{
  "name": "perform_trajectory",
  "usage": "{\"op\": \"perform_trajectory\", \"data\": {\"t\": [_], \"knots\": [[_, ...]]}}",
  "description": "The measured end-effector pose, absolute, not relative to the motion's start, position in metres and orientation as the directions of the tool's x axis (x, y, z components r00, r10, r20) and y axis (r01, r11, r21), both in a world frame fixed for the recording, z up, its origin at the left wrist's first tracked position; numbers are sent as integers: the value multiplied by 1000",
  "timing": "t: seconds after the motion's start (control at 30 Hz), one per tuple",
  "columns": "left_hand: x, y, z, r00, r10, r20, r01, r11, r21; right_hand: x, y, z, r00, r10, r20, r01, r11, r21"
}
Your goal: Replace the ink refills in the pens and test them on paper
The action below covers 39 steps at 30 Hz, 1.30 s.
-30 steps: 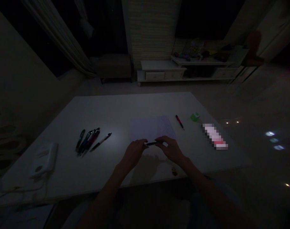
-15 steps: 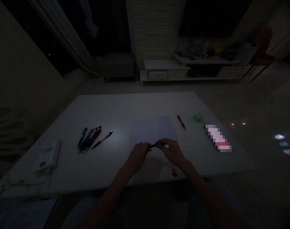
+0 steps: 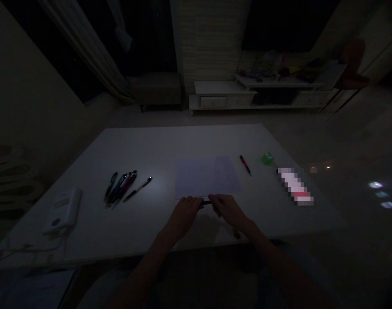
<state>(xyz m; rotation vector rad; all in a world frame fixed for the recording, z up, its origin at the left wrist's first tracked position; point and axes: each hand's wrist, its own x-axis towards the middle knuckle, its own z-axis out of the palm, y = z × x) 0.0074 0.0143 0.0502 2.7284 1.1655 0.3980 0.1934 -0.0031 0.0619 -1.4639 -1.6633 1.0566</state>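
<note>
Between my two hands a dark pen (image 3: 207, 202) lies roughly level, just in front of the near edge of a sheet of paper (image 3: 196, 176). My left hand (image 3: 186, 211) is closed on the pen's left end. The fingers of my right hand (image 3: 227, 209) are closed on its right end. Lines of writing cover the right part of the sheet. A red and black pen (image 3: 245, 165) lies right of the paper. A small brownish thing (image 3: 236, 233), partly behind my right wrist, rests near the table's front edge; its kind is unclear.
Several pens (image 3: 120, 189) lie in a bunch on the left of the white table (image 3: 144, 146), with a single pen (image 3: 138, 189) beside them. A white power strip (image 3: 65, 210) with cables sits further left. A green cube-like object (image 3: 267, 158) and a blurred-out phone-like object (image 3: 295, 186) are on the right.
My right hand has turned over the pen and come slightly lower, its fingers more wrapped round the end. The pen is now more level. My left hand has shifted slightly down.
</note>
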Motion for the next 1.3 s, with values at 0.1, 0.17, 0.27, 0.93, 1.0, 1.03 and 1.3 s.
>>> {"op": "perform_trajectory", "data": {"t": [0.1, 0.17, 0.27, 0.93, 1.0, 1.03, 1.3], "knots": [[7, 14, 50, 649, 742, 172, 703, -670, 238, 196, -4, 62, -205, 979, 0, 403, 85, -911], [7, 14, 48, 664, 727, 173, 688, -685, 238, 197, -4, 59, -196, 980, -32, 418, 54, -907], [7, 13, 46, 672, 721, 168, 682, -691, 239, 198, -6, 56, -183, 982, -52, 447, 36, -894], [5, 12, 49, 670, 732, 125, 692, -676, 251, 192, -11, 51, -225, 967, -124, 350, -38, -936], [4, 13, 49, 667, 734, 129, 694, -674, 254, 191, -11, 52, -212, 971, -112, 335, -36, -942], [4, 13, 49, 663, 736, 133, 695, -672, 255, 191, -10, 53, -208, 973, -102, 330, -29, -944], [-1, 12, 47, 659, 738, 147, 693, -671, 263, 187, -7, 60, -225, 971, -85, 376, 6, -926]]}}
